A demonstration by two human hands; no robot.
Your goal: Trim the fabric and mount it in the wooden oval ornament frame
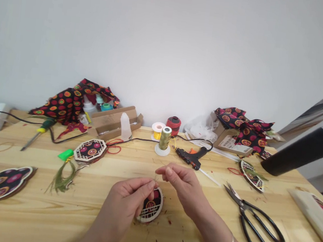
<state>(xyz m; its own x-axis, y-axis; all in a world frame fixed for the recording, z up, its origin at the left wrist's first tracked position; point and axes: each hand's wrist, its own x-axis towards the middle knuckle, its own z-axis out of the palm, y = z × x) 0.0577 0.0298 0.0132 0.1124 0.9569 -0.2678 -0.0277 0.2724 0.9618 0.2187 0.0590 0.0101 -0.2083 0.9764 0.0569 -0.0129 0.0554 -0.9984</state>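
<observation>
Near the middle of the table, my left hand [130, 202] is closed in a pinch on a thin thread, over a round ornament [152, 208] with a pale lattice rim and dark patterned cloth. Part of the ornament is hidden behind that hand. Just to the right, my right hand [182, 183] is also pinched, its fingertips close to the thread's upper end; what it holds is too small to make out. A silver bracelet circles the right wrist.
Black-handled scissors [254, 223] lie at right, below a black cylinder [302, 151]. Behind my hands stand a green thread spool [164, 138] and a glue gun [192, 157]. An octagonal ornament [90, 151], green tassel [65, 176] and screwdriver [37, 134] are at left.
</observation>
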